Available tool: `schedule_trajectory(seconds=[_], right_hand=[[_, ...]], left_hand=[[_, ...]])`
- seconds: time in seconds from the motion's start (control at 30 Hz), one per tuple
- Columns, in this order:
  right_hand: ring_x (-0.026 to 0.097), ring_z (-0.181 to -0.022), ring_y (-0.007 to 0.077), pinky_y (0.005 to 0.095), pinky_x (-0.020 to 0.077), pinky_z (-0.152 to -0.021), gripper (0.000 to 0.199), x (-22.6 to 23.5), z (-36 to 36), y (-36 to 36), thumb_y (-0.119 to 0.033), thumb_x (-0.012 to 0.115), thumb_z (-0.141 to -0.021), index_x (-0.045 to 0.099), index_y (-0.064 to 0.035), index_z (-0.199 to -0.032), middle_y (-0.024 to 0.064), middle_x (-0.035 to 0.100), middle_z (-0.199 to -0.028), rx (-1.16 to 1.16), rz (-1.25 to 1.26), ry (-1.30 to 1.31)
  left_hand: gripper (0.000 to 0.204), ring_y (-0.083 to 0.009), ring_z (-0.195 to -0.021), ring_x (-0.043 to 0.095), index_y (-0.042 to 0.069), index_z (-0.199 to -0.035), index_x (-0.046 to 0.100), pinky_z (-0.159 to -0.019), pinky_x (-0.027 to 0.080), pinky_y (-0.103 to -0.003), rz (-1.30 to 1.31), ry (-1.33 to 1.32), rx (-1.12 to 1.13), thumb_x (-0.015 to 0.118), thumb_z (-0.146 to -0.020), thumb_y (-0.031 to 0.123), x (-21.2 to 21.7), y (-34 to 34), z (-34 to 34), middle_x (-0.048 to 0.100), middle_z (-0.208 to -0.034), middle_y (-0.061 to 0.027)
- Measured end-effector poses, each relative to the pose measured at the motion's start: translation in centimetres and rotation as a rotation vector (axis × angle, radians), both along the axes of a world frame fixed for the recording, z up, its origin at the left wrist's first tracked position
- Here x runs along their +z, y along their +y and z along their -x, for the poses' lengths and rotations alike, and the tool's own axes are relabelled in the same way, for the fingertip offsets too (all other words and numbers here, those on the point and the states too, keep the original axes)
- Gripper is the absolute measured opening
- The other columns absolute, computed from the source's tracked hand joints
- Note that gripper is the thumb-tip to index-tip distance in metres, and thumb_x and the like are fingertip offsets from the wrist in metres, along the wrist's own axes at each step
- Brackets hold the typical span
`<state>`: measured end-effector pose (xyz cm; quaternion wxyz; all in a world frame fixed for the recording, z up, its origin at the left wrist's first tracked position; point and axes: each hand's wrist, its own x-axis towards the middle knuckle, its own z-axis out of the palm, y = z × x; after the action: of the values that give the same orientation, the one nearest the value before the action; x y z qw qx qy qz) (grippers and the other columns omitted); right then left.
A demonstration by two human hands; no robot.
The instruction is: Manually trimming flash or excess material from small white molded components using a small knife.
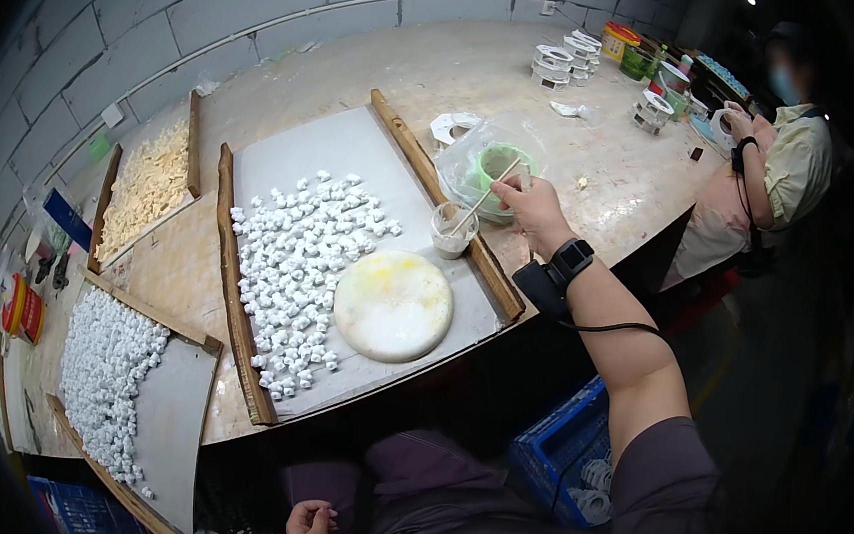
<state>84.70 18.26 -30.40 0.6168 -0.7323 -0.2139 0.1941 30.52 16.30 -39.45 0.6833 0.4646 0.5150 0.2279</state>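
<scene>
My right hand (534,213) pinches a thin pale stick (476,205), tilted with its lower end in a small clear plastic cup (452,231) with pale contents. Just behind the cup, a green-rimmed container (501,168) sits in a clear plastic bag (529,141). A round white slab (393,310) with yellow stains lies in front of the cup. To its left, many small white knobbly pieces (293,251) spread over a grey board (301,147). My left hand (310,531) is low by my lap with curled fingers; whatever is in them is hidden or too small to name.
Wooden strips (244,303) edge the board. More white pieces (108,372) and cream pieces (148,180) lie in trays at left. White ring-shaped parts (551,66) and tubs (620,41) stand far right, near a person (786,165). A blue crate (563,448) is below the table.
</scene>
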Motion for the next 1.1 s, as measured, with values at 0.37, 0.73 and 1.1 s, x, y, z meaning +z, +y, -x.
schedule_trajectory(seconds=[0.37, 0.73, 1.1], right_hand=[[0.064, -0.070, 0.0166, 0.0303, 0.0492, -0.067, 0.021, -0.3, 0.2, 1.3, -0.022, 0.069, -0.081, 0.066, -0.0010, -0.083, 0.0105, 0.068, -0.078, 0.027, 0.030, -0.264], [0.064, -0.071, 0.0158, 0.0301, 0.0499, -0.067, 0.022, 3.2, 2.5, -0.4, -0.021, 0.064, -0.086, 0.065, 0.0002, -0.092, 0.0108, 0.068, -0.079, -0.020, 0.084, -0.657], [0.057, -0.064, 0.0106, 0.0285, 0.0462, -0.059, 0.011, 0.3, 1.1, -0.2, -0.013, 0.060, -0.088, 0.061, -0.0023, -0.084, 0.0036, 0.062, -0.070, 0.069, -0.040, -0.652]], left_hand=[[0.008, -0.0050, -0.063, 0.051, 0.005, -0.098, 0.061, -0.057, 0.040, -0.018, -0.017, -0.003, -0.043, 0.057, -0.092, 0.009, 0.3, 0.2, -0.6, 0.061, -0.078, -0.0007], [0.008, -0.0048, -0.062, 0.050, 0.005, -0.098, 0.061, -0.057, 0.041, -0.018, 0.017, -0.011, -0.025, 0.057, -0.092, 0.009, 0.1, -0.2, -0.7, 0.061, -0.078, -0.0004], [0.013, -0.0080, -0.076, 0.059, 0.001, -0.101, 0.060, -0.065, 0.048, -0.020, -0.010, 0.040, -0.031, 0.058, -0.091, 0.008, -3.1, 0.2, 1.2, 0.064, -0.086, -0.0045]])
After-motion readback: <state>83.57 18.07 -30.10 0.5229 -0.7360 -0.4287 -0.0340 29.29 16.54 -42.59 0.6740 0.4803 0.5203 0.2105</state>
